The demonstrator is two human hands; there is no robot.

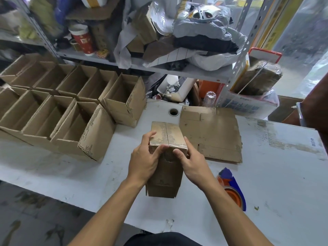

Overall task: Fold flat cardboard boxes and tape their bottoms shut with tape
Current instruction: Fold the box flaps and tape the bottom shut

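We've got the box point(166, 148) standing bottom-up on the tabletop point(266, 174), left hand point(143, 159) and right hand point(192, 163) gripping its near top edge, thumbs pressing the tape down. Sealing looks nearly done; next, we'd judge, it joins the finished boxes point(58, 107).

Around the box on the desk

The box point(167, 139) stands near the middle of the desk point(266, 174), held between both hands point(144, 162). Left of the box stand rows of open boxes point(58, 110). Right of it and just behind lies flat cardboard point(213, 132). Right and nearer lies a tape dispenser point(232, 189). Behind stands a shelf point(177, 70).
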